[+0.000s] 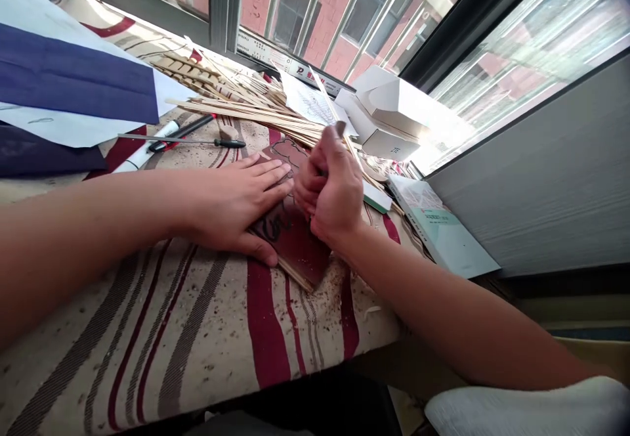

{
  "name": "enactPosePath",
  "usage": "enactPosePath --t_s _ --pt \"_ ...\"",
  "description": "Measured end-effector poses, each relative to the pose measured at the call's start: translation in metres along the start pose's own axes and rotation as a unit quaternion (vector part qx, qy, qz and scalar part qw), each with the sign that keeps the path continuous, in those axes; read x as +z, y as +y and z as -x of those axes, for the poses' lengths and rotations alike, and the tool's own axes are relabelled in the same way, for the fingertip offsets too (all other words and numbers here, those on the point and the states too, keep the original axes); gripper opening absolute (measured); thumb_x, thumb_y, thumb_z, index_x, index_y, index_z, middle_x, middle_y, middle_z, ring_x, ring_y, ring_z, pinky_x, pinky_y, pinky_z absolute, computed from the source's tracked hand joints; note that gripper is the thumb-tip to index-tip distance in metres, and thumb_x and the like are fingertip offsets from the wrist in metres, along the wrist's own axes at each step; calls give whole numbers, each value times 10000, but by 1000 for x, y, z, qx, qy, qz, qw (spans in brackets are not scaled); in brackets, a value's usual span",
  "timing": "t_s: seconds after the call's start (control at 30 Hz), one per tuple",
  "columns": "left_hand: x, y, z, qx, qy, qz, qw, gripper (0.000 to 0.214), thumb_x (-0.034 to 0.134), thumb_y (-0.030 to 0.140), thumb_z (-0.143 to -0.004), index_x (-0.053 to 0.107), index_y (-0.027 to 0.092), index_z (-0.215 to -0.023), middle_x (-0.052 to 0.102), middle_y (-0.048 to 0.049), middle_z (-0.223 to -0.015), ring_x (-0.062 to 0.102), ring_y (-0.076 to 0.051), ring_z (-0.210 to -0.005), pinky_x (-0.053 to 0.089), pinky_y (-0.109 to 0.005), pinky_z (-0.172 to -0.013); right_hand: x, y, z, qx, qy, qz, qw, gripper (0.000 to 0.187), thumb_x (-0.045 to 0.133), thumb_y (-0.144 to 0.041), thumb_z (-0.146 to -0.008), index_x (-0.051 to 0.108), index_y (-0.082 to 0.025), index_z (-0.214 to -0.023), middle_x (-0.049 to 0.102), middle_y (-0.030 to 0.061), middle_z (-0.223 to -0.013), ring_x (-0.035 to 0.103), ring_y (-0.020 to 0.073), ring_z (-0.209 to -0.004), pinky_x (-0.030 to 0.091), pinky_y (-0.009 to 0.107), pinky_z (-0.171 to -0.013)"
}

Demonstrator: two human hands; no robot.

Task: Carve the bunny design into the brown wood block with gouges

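A dark red-brown board (308,242) with black curving lines drawn or cut on it lies on the striped cloth. My left hand (241,203) rests flat across its left side, fingers stretched out and thumb near the lower edge. Over the board's right side, my right hand (332,190) is closed in a fist around a tool. Only the tool's brown end (340,127) sticks out above the thumb; its working end is hidden by the hand. Small dark crumbs are scattered on the cloth around the board.
Thin wooden strips (256,113) lie behind my hands. A thin black-handled tool (229,143) and pens (184,130) are to the left. White boxes (388,121) and a book (443,226) stand right, by the window. The table's front edge is near me.
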State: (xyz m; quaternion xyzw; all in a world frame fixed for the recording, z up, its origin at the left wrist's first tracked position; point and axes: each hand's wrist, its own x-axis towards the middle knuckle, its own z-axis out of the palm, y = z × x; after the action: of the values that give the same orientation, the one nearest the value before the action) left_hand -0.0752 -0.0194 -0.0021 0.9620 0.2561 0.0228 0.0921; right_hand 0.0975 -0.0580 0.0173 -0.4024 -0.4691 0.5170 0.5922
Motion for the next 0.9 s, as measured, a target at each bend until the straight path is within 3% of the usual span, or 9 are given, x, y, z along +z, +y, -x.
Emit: enactPosePath --t_s 0.07,0.13,0.33,0.4,0.47,0.6,0.67,0.73,0.9 --pt "-1 0 1 7 3 -2 1000 1217 505 1025 -809 520 128 -1631 359 -256 -1767 299 -441 -1690 167 -564 -1427 -3 -1 -1 30 -79 -12 996 511 429 -477 -1140 285 -255 -703 209 -81 -530 122 91 -432 157 262 -401" --pt "-3 1 1 10 0 -3 1000 1216 518 1014 -813 516 117 -1634 347 -266 -1769 307 -444 -1686 182 -563 -1423 -3 0 -3 43 -101 -24 994 516 467 -473 -1128 292 -254 -695 198 -91 -519 107 85 -426 148 257 -393" --pt "-4 4 0 -25 -35 -25 999 1332 529 1000 -823 353 42 -1731 150 -301 -1812 173 -484 -1723 158 -603 -1425 5 8 -7 -8 107 -47 993 533 642 -428 -1069 333 -246 -674 281 -100 -469 198 64 -395 184 236 -367" --pt "-3 4 1 -32 -39 -21 998 1357 543 1003 -817 317 40 -1746 129 -300 -1814 154 -489 -1725 153 -615 -1426 5 9 -8 -6 129 -59 990 551 685 -454 -1042 331 -247 -674 297 -101 -472 190 60 -389 175 238 -357" --pt "-4 3 2 -33 -39 -13 999 1347 573 991 -815 339 39 -1738 146 -308 -1809 165 -496 -1721 160 -628 -1424 2 8 -7 -5 97 -75 992 597 722 -515 -1011 321 -248 -659 269 -108 -472 158 55 -380 150 238 -347" --pt "-5 2 4 -29 -47 -12 998 1304 587 978 -820 389 53 -1717 172 -310 -1806 194 -482 -1719 153 -630 -1428 -7 4 -5 -7 -75 -122 990 593 731 -550 -989 351 -247 -649 216 -119 -489 121 53 -380 137 216 -339" --pt "-6 2 4 -29 -59 -25 997 1313 551 991 -827 359 60 -1732 125 -301 -1816 167 -473 -1728 139 -632 -1430 -9 4 -4 -3 -124 -149 981 571 731 -516 -990 359 -245 -653 207 -121 -493 115 53 -384 136 204 -337" --pt "-7 3 4 -32 -72 -38 996 1337 518 1006 -828 312 62 -1752 91 -298 -1820 145 -477 -1731 137 -641 -1427 -9 5 -4 5 -125 -176 976 567 709 -492 -1007 347 -245 -646 194 -122 -488 105 52 -382 135 197 -331" --pt "-11 5 3 -61 -94 -32 993 1360 557 997 -813 245 93 -1780 81 -264 -1835 113 -480 -1735 147 -638 -1427 -10 -1 -6 6 -57 -174 983 566 589 -515 -1088 353 -249 -647 198 -118 -482 101 64 -376 156 202 -321"
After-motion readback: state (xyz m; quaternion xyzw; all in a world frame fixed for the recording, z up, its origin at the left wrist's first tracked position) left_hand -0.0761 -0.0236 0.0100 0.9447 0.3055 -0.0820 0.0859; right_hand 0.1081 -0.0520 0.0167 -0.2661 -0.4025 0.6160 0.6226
